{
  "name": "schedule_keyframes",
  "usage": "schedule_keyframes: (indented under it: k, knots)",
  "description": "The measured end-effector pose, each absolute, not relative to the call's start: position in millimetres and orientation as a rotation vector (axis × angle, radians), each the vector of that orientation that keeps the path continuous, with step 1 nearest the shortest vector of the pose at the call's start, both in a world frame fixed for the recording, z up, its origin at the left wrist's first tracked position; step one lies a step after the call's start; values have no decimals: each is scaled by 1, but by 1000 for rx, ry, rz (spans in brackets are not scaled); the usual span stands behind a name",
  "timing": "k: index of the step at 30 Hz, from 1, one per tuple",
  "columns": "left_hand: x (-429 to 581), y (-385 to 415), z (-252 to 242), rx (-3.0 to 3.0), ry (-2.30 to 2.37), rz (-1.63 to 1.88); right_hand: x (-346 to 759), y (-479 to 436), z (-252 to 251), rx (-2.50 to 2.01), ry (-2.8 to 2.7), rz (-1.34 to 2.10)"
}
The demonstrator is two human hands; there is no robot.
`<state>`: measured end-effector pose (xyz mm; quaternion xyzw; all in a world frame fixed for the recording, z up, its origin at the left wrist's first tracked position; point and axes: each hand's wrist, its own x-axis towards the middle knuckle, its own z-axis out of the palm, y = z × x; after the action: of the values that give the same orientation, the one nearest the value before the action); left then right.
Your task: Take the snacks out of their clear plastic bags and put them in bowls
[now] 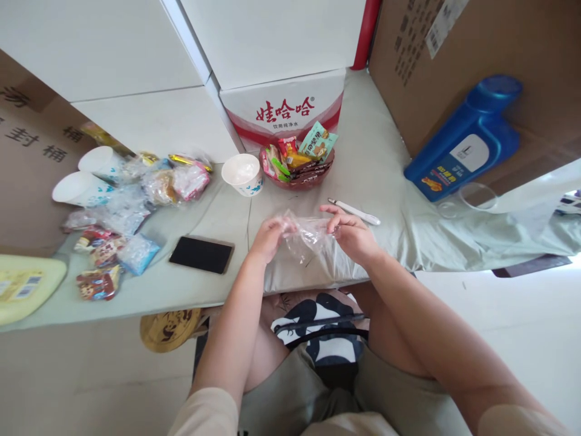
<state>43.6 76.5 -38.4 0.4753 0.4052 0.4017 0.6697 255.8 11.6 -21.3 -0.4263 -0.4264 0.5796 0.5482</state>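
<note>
Between my two hands a clear plastic bag is stretched just above the table's front part. My left hand is closed on its left side, with the fingertips partly behind the film. On the other side my right hand pinches the bag between thumb and fingers, the index finger lifted. A white pen-like tool lies just behind my right hand. Behind the bag stands a red-brown basket filled with packaged snacks. To its left is a white paper cup with something pale in it.
A black phone lies left of my hands. Farther left are wrapped snacks and two tipped paper cups. A blue bottle and a clear plastic cup are at right. Cardboard boxes flank the table; a wooden stool stands below.
</note>
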Motion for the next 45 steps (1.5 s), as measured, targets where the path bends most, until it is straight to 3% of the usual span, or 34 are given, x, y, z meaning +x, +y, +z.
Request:
schedule_keyframes:
  k: [7,12,15,20,27,36,45]
  knots:
    - [45,70,-34,1476,924,853,253,19,-30,-1098,-824,1354]
    - [42,70,-32,1199,842,973,255,23,-38,-1326,-1073,1392]
    - [39,72,-28,1005,819,897,255,21,-34,-1291,-1202,1202]
    - [45,68,-27,1170,879,663,254,16,-26,-1293,-1253,838]
    - [58,68,-27,904,957,949,249,16,-29,-1212,-1136,1321]
    - [29,53,-21,1079,906,697,215,15,-32,-1273,-912,1395]
    - [7,57,-15,877,565,669,212,-9,-8,-978,-922,1482]
